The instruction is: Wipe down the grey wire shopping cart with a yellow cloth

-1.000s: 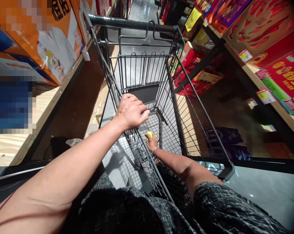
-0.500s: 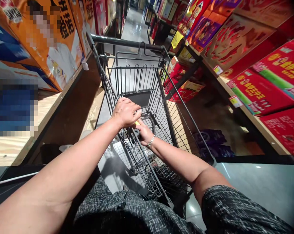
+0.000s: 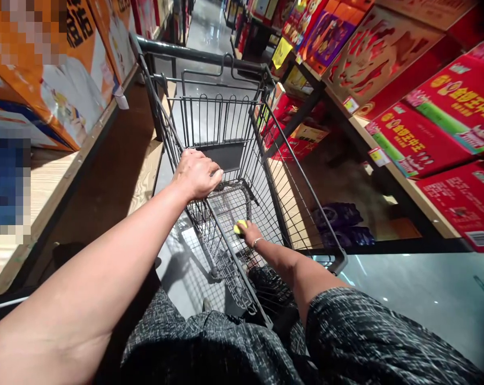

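Observation:
A dark metal shopping cart (image 3: 221, 206) stands right in front of me, its wire basket bare in most of what shows. My left hand (image 3: 197, 174) is closed over the cart's near side rail, fingers curled round the top rim. Inside the basket, low down, my right hand (image 3: 251, 233) grips a small yellow thing (image 3: 240, 227), soft-looking like a cloth or sponge; its exact kind is too small to tell. A bracelet circles the right wrist. The cart's handlebar (image 3: 201, 55) lies at the far end, away from both hands.
Wooden shelves flank the cart closely. Orange cartons (image 3: 77, 101) stand on the left one. On the right are red boxes (image 3: 454, 107), a gold patterned box (image 3: 378, 64) and purple packs (image 3: 342, 219) below. An aisle (image 3: 209, 32) runs ahead between the shelves.
My right hand has moved away from the left hand and the rail, down into the basket with the yellow thing. My left hand still holds the rail. The view has shifted slightly.

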Motion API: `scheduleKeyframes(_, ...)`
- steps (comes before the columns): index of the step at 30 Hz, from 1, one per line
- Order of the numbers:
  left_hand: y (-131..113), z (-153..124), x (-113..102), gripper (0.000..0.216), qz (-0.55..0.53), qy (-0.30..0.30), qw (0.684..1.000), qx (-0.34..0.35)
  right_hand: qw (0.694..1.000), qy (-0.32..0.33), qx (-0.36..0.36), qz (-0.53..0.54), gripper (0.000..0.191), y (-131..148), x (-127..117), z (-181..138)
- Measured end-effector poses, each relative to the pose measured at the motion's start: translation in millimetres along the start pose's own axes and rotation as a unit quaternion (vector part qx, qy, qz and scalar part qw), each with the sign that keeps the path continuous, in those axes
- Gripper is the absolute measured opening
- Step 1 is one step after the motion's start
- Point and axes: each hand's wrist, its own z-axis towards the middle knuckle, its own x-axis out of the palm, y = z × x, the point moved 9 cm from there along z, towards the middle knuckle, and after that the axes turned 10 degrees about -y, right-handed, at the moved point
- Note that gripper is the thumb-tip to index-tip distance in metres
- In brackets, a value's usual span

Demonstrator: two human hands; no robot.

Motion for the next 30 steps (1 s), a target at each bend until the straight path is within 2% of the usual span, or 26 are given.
scheduleKeyframes(3,-4,0,0,0.046,0.000,-0.006,1.000,0.005,0.993,-0.015,0.019,-0.118,0.047,-39,-30,12)
scheduleKeyframes(6,-4,1,1,0.048,0.009,-0.006,1.000,0.007,0.980,-0.026,-0.019,-0.197,0.043,-52,-70,26)
scheduleKeyframes(8,0,1,3,0.047,0.006,-0.007,1.000,0.005,0.972,-0.045,-0.042,-0.228,0.044,-53,-107,33)
scheduleKeyframes(10,4,2,5,0.045,-0.004,-0.008,1.000,-0.003,0.958,-0.092,-0.055,-0.265,0.046,-53,-153,37)
scheduleKeyframes(13,8,2,3,0.039,-0.023,-0.019,0.999,-0.018,0.917,-0.212,-0.058,-0.332,0.044,-50,-221,30)
scheduleKeyframes(15,4,-2,-3,0.036,-0.037,-0.036,0.998,-0.036,0.900,-0.263,-0.053,-0.343,0.044,-51,-240,21)
scheduleKeyframes(16,-2,-5,-7,0.035,-0.046,-0.042,0.997,-0.043,0.899,-0.268,-0.053,-0.343,0.044,-51,-238,18)
scheduleKeyframes(18,-24,-16,-14,0.037,-0.070,-0.032,0.996,-0.039,0.908,-0.233,-0.064,-0.341,0.043,-53,-210,16)
scheduleKeyframes(21,-75,-41,-13,0.044,-0.116,0.024,0.992,0.053,0.946,-0.108,-0.061,-0.300,0.043,-60,-138,17)
scheduleKeyframes(23,-95,-58,-8,0.046,-0.118,0.043,0.988,0.087,0.968,-0.040,-0.023,-0.247,0.043,-67,-93,17)
scheduleKeyframes(26,-99,-70,-2,0.046,-0.101,0.021,0.991,0.084,0.980,0.002,0.040,-0.195,0.042,-74,-45,14)
scheduleKeyframes(30,-92,-69,-2,0.041,-0.097,-0.022,0.992,0.075,0.979,0.018,0.135,-0.149,0.064,-79,-2,3)
